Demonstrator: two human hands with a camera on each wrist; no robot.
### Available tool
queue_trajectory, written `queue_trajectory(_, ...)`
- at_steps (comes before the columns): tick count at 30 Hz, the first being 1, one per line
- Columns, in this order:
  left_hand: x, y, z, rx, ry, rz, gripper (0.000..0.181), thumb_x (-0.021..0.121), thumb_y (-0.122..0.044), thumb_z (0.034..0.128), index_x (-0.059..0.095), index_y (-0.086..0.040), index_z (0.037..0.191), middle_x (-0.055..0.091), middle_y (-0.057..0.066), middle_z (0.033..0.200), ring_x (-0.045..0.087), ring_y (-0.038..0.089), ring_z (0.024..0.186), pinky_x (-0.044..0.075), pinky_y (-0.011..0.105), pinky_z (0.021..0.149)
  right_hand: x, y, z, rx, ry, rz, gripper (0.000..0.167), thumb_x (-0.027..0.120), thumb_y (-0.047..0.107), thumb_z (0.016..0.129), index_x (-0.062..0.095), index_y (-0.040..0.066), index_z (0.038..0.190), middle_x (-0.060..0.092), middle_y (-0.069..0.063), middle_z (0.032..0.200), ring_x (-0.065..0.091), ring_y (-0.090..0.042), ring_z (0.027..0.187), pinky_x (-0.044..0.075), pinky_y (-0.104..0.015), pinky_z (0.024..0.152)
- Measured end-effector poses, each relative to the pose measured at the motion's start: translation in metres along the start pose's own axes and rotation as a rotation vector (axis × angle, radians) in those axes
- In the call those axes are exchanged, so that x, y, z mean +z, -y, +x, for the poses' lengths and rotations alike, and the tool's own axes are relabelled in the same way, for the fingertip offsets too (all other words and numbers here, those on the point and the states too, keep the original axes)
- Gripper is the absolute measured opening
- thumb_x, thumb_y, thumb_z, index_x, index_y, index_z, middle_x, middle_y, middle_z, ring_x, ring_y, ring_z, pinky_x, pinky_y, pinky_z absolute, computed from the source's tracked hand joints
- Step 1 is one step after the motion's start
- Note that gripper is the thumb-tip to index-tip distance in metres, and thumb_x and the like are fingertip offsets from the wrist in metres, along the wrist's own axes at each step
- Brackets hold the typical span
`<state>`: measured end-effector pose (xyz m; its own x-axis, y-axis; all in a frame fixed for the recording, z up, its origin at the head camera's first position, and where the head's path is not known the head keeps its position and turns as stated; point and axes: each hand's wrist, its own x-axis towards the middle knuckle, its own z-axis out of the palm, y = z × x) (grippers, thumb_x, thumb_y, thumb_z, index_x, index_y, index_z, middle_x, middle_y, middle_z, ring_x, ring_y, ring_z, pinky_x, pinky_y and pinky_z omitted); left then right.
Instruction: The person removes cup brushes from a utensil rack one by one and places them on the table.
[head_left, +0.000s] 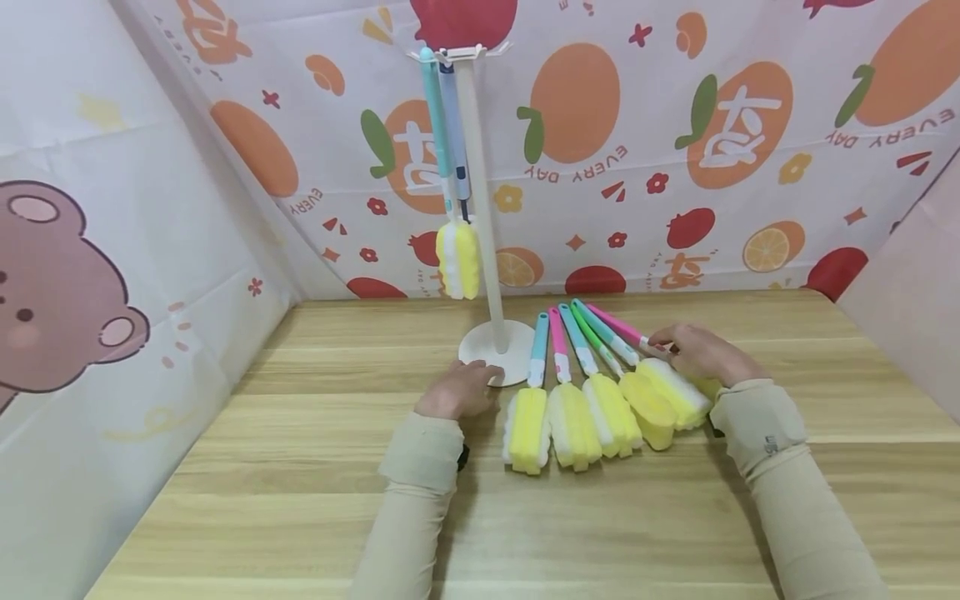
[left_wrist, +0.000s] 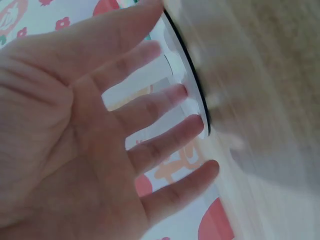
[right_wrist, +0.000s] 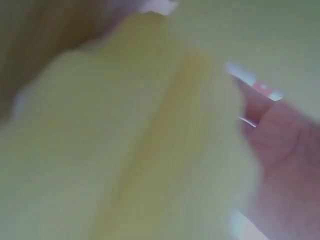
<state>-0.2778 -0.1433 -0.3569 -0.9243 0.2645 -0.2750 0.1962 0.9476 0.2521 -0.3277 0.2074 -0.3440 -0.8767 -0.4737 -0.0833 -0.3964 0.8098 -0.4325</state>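
My left hand rests at the round white base of an upright rack. In the left wrist view its fingers are spread and nearly straight, some tips touching the base's rim. My right hand pinches the pink-handled sponge brush at the right end of a fanned row. That brush's yellow sponge head fills much of the right wrist view, blurred; in the head view the hand mostly hides it. Beside it lie several brushes, including a teal-handled one and a green-handled one.
The rack's white post rises to hooks. From them hang a teal-handled sponge brush and a blue-handled brush, its head hidden. Printed cloth stands behind the wooden table.
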Motion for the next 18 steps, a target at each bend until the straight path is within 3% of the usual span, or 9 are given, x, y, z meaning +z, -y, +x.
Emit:
queue_trajectory(2,-0.001,0.001,0.002,0.023,-0.029,-0.008,0.05,0.071,-0.018,0.0959,0.058,-0.012,0.143,0.056,0.011,0.141,0.047,0.036,0.129,0.043,0.05,0.106,-0.005,0.005,-0.004,0.013,-0.03,-0.011,0.033,0.058,-0.004,0.097,0.06,-0.012,0.129,0.059,-0.035,0.129,0.056,-0.053,0.117,0.046,-0.064,0.096)
queue_trajectory(4,-0.001,0.002,0.004,0.042,-0.058,-0.006,0.05,0.071,-0.018,0.096,0.057,-0.011,0.143,0.055,0.014,0.143,0.046,0.036,0.132,0.042,0.05,0.107,-0.01,0.012,-0.008,0.008,-0.108,-0.025,0.036,0.06,-0.002,0.097,0.058,-0.012,0.131,0.058,-0.035,0.13,0.057,-0.054,0.115,0.047,-0.065,0.093)
queue_trajectory(9,-0.003,0.004,0.011,0.098,-0.12,0.067,0.046,0.068,-0.019,0.0982,0.059,-0.013,0.143,0.043,0.02,0.152,0.035,0.037,0.144,0.035,0.056,0.112,-0.02,0.03,-0.016,-0.055,-0.409,-0.067,0.038,0.065,0.0,0.096,0.058,-0.012,0.131,0.059,-0.034,0.131,0.059,-0.052,0.114,0.048,-0.064,0.093)
queue_trajectory(14,-0.001,0.007,0.018,0.08,-0.056,0.095,0.047,0.063,-0.026,0.1019,0.055,-0.022,0.148,0.025,0.02,0.164,0.015,0.038,0.152,0.022,0.06,0.117,-0.023,0.033,-0.02,-0.13,-0.642,-0.092,0.035,0.069,-0.001,0.093,0.061,-0.012,0.125,0.064,-0.032,0.122,0.062,-0.05,0.103,0.049,-0.063,0.088)
queue_trajectory(18,0.0,0.009,0.02,0.05,0.004,0.084,0.048,0.058,-0.026,0.1044,0.05,-0.026,0.152,0.023,0.017,0.165,0.014,0.036,0.153,0.019,0.061,0.118,-0.026,0.029,-0.024,-0.144,-0.712,-0.085,0.035,0.068,-0.001,0.094,0.06,-0.012,0.126,0.064,-0.032,0.12,0.063,-0.047,0.097,0.049,-0.062,0.083)
